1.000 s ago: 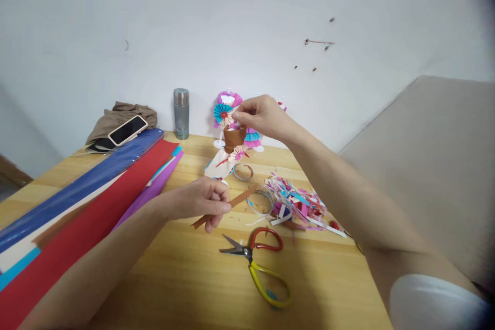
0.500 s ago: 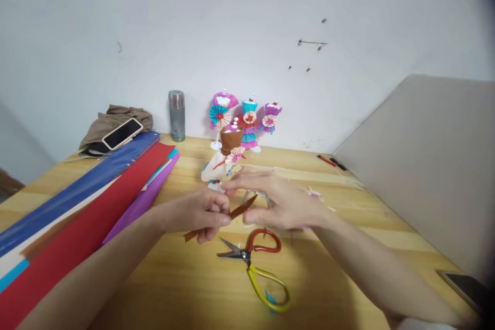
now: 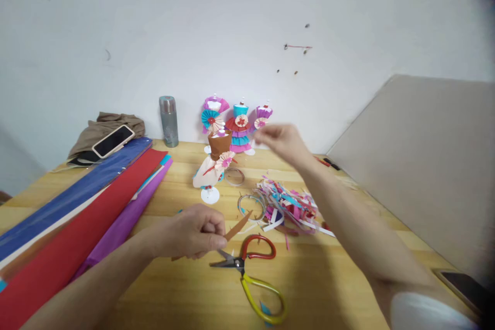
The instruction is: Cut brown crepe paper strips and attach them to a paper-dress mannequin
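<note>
My left hand point(image 3: 199, 232) is closed on a brown paper strip point(image 3: 238, 225), whose pointed end sticks out to the right. Under that end lie open scissors point(image 3: 240, 264) with one red and one yellow handle. My right hand point(image 3: 278, 142) is raised in front of the wall with fingertips pinched together; a faint whitish bit shows below them, too blurred to name. Left of it, a miniature dress form point(image 3: 220, 145) wears a brown bodice, cream skirt and pleated paper rosette. Behind stand a purple dress form point(image 3: 214, 105), a turquoise and red one point(image 3: 240, 126) and another purple one point(image 3: 264, 112).
Paper scraps point(image 3: 288, 203) are heaped beside a tape roll point(image 3: 251, 208), with another ring-shaped roll point(image 3: 234, 177) behind. Coloured paper sheets point(image 3: 116, 206) lie at left near a phone point(image 3: 113, 141), brown cloth point(image 3: 104, 126) and a flask point(image 3: 168, 121). Another phone point(image 3: 462, 289) is at right.
My right hand has moved away from the brown strip, up and back towards the dress forms, uncovering the scraps and tape roll. My left hand keeps the strip, slightly lower. The view has shifted a little.
</note>
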Demonstrator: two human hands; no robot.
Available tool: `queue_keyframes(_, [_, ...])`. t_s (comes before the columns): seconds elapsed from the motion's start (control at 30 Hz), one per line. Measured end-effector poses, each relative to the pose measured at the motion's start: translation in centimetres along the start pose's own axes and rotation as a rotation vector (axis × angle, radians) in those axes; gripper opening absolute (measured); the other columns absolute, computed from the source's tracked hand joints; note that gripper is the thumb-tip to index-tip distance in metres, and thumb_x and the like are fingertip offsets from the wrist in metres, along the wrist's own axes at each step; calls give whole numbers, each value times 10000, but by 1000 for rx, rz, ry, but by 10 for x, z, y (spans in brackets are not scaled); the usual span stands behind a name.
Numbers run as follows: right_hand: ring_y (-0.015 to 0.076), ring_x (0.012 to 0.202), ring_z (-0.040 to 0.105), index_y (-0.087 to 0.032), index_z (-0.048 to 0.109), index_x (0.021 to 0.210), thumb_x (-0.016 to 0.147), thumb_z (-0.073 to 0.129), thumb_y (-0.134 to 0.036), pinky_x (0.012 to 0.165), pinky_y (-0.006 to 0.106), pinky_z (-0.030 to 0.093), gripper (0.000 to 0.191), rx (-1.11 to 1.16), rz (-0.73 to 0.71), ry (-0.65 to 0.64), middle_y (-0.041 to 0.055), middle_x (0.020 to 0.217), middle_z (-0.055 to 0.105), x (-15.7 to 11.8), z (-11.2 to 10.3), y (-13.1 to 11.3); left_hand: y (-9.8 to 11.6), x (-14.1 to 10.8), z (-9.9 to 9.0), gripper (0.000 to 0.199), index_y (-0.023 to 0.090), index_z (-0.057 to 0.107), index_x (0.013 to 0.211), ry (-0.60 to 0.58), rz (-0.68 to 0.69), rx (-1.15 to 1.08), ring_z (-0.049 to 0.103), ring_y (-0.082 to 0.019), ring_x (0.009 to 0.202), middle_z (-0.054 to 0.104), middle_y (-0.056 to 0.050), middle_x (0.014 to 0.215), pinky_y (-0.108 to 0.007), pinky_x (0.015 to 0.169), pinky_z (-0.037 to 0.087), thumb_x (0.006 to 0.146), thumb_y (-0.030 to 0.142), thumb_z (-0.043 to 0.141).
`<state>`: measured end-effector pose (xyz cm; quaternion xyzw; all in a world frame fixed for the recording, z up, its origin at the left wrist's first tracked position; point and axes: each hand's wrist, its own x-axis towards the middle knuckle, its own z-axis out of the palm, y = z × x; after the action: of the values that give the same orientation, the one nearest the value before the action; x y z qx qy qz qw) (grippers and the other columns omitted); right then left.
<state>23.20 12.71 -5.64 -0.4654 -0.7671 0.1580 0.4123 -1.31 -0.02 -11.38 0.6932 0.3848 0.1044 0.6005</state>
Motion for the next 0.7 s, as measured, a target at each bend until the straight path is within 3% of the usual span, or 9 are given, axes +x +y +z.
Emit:
queue_keyframes(0.07, [195, 822, 672, -122, 737, 948, 859, 557, -283, 778, 309, 500, 258, -255, 91, 327, 107, 912, 742, 58, -17, 24, 1, 1, 3, 172, 180, 490, 701, -2, -26, 6, 376, -52, 385, 461, 88, 472, -149, 356, 260, 763, 311, 583])
queue_keyframes(0.1, [200, 906, 666, -121, 712, 1063, 881, 526, -296, 837, 313, 486, 314, -388, 154, 367, 121, 1007, 732, 85, -24, 35, 0, 2, 5, 168, 179, 491, 696, -4, -33, 8, 382, -52, 393, 464, 88, 482, -152, 364, 264, 759, 303, 585])
queue_keyframes(0.17, [234, 1001, 650, -98, 666, 1170, 885, 541, -316, 911, 352, 461, 381, -449, 218, 354, 159, 1082, 714, 128, -29, 56, -5, 6, 9, 163, 178, 491, 680, -18, -32, -9, 406, -55, 419, 468, 87, 499, -158, 388, 272, 746, 285, 594])
queue_keyframes(0.27, [287, 1090, 618, -95, 677, 1118, 843, 612, -351, 935, 390, 450, 382, -509, 295, 283, 193, 1109, 700, 159, -22, 78, -13, 12, 15, 135, 180, 494, 676, -38, -36, -43, 401, -57, 436, 455, 86, 510, -170, 404, 262, 719, 254, 598])
queue_keyframes(0.4, [300, 1084, 620, -56, 704, 959, 831, 609, -297, 909, 394, 453, 289, -570, 374, 243, 243, 1065, 695, 163, -11, 91, -19, 16, 20, 95, 179, 506, 666, -49, -32, -24, 414, -70, 458, 477, 67, 527, -190, 421, 269, 692, 215, 589])
queue_keyframes(0.5, [288, 1001, 652, -19, 721, 895, 821, 601, -244, 850, 374, 463, 266, -585, 375, 231, 251, 981, 710, 157, -19, 98, -18, 15, 19, 108, 178, 515, 673, -50, -19, -15, 422, -74, 475, 490, 62, 537, -195, 440, 277, 706, 235, 601])
queue_keyframes(0.63, [207, 830, 660, -117, 741, 743, 786, 645, -220, 758, 299, 469, 147, -566, 309, 223, 116, 753, 731, 143, -47, 103, -14, 13, 17, 140, 177, 504, 646, -79, 15, 21, 415, -75, 477, 470, 64, 523, -199, 446, 273, 717, 248, 602])
queue_keyframes(0.7, [160, 721, 626, -181, 714, 645, 774, 664, -195, 701, 265, 460, 139, -458, 189, 255, 37, 596, 685, 130, -62, 99, -12, 13, 18, 137, 178, 509, 640, -98, 21, 34, 415, -78, 470, 462, 64, 514, -202, 437, 264, 713, 248, 602])
